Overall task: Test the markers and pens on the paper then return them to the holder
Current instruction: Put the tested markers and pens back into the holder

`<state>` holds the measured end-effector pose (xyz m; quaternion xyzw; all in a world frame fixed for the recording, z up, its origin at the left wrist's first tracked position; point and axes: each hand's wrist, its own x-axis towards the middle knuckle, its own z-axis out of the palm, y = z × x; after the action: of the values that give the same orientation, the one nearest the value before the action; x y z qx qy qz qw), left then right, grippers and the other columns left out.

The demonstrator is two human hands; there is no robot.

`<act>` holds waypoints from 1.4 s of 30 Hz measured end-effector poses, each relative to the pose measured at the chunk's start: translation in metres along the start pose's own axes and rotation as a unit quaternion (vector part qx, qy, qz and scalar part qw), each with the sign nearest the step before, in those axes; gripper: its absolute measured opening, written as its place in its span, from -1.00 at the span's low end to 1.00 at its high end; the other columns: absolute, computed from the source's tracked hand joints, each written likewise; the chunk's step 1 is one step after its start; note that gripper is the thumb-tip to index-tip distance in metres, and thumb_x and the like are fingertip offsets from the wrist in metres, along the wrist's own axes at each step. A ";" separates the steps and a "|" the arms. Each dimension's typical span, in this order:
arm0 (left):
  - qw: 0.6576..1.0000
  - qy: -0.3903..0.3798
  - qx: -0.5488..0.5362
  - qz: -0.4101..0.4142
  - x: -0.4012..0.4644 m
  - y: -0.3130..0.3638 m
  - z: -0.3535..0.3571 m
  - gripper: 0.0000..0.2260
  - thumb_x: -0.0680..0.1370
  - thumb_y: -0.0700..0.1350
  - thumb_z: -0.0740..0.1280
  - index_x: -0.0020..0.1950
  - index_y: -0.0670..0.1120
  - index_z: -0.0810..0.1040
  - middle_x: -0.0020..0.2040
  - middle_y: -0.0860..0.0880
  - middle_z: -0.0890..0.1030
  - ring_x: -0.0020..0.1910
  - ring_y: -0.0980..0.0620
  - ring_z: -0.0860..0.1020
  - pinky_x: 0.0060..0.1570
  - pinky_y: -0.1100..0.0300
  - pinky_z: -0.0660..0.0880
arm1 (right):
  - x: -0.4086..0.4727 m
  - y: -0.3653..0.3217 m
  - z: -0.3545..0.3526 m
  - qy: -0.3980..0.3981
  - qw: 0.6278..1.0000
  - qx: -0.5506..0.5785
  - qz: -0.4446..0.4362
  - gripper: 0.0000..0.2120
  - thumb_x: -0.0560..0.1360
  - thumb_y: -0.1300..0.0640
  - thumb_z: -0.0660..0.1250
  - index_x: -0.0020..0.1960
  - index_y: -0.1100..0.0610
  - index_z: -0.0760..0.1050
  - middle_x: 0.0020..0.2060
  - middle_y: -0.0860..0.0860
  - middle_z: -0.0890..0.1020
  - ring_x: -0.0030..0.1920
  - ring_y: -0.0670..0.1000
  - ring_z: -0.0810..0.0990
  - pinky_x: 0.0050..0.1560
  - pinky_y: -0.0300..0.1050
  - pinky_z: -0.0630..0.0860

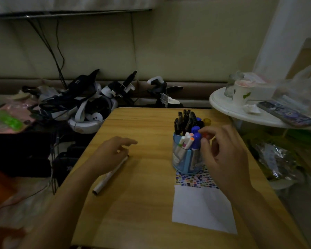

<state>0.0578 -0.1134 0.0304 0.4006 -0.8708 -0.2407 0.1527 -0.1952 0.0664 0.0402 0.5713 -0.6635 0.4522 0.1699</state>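
My right hand is at the holder, its fingers curled and pinching an orange-capped marker at the holder's right rim; how much of the marker is in the holder I cannot tell, since my own hand hides its barrel. My left hand rests on the tabletop with fingers relaxed and spread forward, holding nothing. Just under and behind that palm lies one white pen, flat on the wood, its long axis running diagonally: the near end points back toward my left elbow, the far end toward the holder.

The holder stands upright just left of my right fingers, a blue translucent cup crowded with black pens at the back, two blue-capped markers and pale highlighters in front; the exact count of the black ones is too dim to tell. It sits on the far edge of one sheet of paper, which lies below my right wrist and carries a band of coloured test marks at its top.

Beyond my left fingers, off the tabletop, is a heap of headsets and straps. To the right of my right hand stands a round white side table with one cup, one glass and one phone.
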 end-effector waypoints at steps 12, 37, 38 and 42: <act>0.992 -0.072 0.081 -0.069 -0.010 -0.032 0.014 -0.60 0.60 0.05 0.35 0.43 0.19 0.38 -0.08 0.02 0.56 -0.15 0.05 0.54 -0.14 0.08 0.53 | -0.017 -0.026 0.026 -0.035 0.996 0.067 -0.053 -0.82 0.58 0.12 0.19 0.07 0.08 0.55 -0.03 -0.11 0.47 -0.18 -0.21 0.45 -0.25 -0.43 0.39; 0.980 -0.090 -0.135 0.113 -0.023 0.059 0.016 -0.77 0.52 -0.06 0.46 0.16 0.12 0.62 -0.11 0.10 0.60 -0.29 0.03 0.56 -0.30 0.19 0.49 | -0.034 -0.031 0.038 -0.146 0.986 -0.012 -0.075 -0.85 0.52 0.02 0.37 0.09 -0.05 0.54 -0.02 -0.15 0.56 -0.13 -0.16 0.55 -0.23 -0.35 0.40; 0.982 -0.089 -0.127 0.109 -0.023 0.058 0.014 -0.78 0.53 -0.03 0.44 0.16 0.13 0.61 -0.10 0.14 0.60 -0.27 0.07 0.56 -0.29 0.24 0.48 | -0.032 -0.028 0.034 -0.146 0.987 -0.010 -0.065 -0.86 0.53 -0.01 0.34 0.08 -0.05 0.53 -0.04 -0.16 0.56 -0.17 -0.17 0.53 -0.26 -0.34 0.42; 0.979 -0.084 -0.155 0.105 -0.024 0.056 0.006 -0.92 0.58 -0.07 0.38 0.03 0.03 0.65 -0.21 0.03 0.64 -0.32 0.10 0.54 -0.33 0.28 0.47 | -0.027 -0.018 0.019 -0.150 0.987 -0.031 -0.038 -0.86 0.54 -0.01 0.39 0.08 -0.07 0.54 -0.06 -0.18 0.54 -0.27 -0.19 0.47 -0.32 -0.46 0.25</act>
<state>0.0350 -0.0613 0.0537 0.2564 -0.8699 -0.3882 0.1638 -0.1656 0.0691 0.0171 0.6517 -0.6734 0.3335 0.1028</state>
